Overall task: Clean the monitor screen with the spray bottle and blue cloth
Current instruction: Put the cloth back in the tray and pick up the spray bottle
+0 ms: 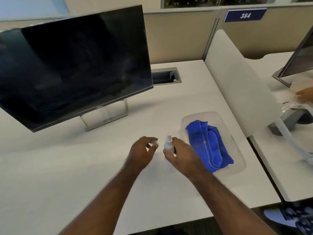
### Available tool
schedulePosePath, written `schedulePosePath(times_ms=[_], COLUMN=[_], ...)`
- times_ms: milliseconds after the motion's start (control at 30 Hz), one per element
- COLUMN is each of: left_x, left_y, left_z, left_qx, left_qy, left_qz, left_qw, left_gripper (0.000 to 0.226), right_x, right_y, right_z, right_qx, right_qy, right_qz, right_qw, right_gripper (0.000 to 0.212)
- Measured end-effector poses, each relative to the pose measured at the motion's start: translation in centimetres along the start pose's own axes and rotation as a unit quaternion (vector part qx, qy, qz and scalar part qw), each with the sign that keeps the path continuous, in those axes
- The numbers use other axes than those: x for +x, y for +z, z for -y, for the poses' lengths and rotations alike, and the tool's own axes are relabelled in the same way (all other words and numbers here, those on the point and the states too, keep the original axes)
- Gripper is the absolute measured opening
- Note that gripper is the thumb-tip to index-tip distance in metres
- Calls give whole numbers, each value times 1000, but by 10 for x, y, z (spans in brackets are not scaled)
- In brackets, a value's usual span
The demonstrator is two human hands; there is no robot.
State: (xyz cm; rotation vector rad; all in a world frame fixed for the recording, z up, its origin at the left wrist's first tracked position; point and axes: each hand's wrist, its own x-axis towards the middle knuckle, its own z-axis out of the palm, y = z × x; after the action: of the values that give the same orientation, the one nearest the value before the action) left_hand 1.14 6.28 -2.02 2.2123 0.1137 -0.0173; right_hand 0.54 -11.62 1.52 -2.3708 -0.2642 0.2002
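Observation:
A dark, switched-off monitor (72, 65) stands on its silver stand at the left of the white desk (67, 167). In front of it my right hand (181, 155) grips a small white spray bottle (168, 144) upright, its nozzle bare. My left hand (141, 152), just left of the bottle, pinches a small clear cap (155, 143) in its fingertips. The folded blue cloth (209, 146) lies in a clear plastic tray (237, 160) right beside my right hand.
A cable slot (165, 76) is cut into the desk behind the monitor's right edge. A white divider panel (237, 85) borders the desk on the right. Beyond it another person's hand (304, 94) works at a second monitor (299, 56). Beige partitions stand behind.

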Motion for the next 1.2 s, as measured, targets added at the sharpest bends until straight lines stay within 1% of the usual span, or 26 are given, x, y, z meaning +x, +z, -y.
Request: schedulePosePath(times_ms=[67, 133, 200, 300, 433, 500, 567, 700, 867, 1000, 1067, 1133, 1200], left_x=[2, 2, -1, -4, -6, -7, -8, -11, -16, -16, -14, -11, -8], left_y=[-20, -36, -46, -46, -41, -37, -34, -27, -16, -13, -12, -10, -6], left_z=[-19, -38, -52, -63, -68, -70, -72, -75, -78, -81, -82, -83, -84], left_qx=[-104, -191, -220, -220, -170, -188, -196, -176, -151, -134, -131, -129, -127], left_qy=[3, -1, -2, -2, 1, -17, -23, -20, -10, -1, 11, 35, 51], left_qz=[-7, 10, 32, 63, 70, 80, 84, 86, 91, 91, 105, 133, 152], left_qw=[995, 981, 975, 973, 983, 979, 977, 981, 984, 987, 986, 982, 979], left_gripper=[22, 22, 22, 24, 23, 25, 27, 23, 22, 23, 23, 29, 44], right_x=[-3, -5, -8, -9, -12, -15, -17, -20, -28, -31, -31, -29, -21], right_y=[-7, -9, -10, -14, -19, -21, -21, -23, -25, -23, -25, -34, -47], right_z=[-1, -2, -2, 0, 2, 3, 3, 0, -5, -8, -11, -14, -20], right_qx=[-20, -28, -30, -34, -60, -65, -53, -32, -21, -3, 13, 33, 46], right_qy=[-8, -17, -30, -50, -61, -57, -43, -16, 9, 7, 5, 0, 5], right_qz=[48, 72, 72, 57, 28, 16, 22, 45, 54, 46, 41, 30, 17], right_qw=[999, 997, 996, 997, 996, 996, 997, 998, 998, 999, 999, 999, 999], right_gripper=[18, 25, 29, 26, 39, 38, 36, 41, 40, 55, 56, 51, 45])
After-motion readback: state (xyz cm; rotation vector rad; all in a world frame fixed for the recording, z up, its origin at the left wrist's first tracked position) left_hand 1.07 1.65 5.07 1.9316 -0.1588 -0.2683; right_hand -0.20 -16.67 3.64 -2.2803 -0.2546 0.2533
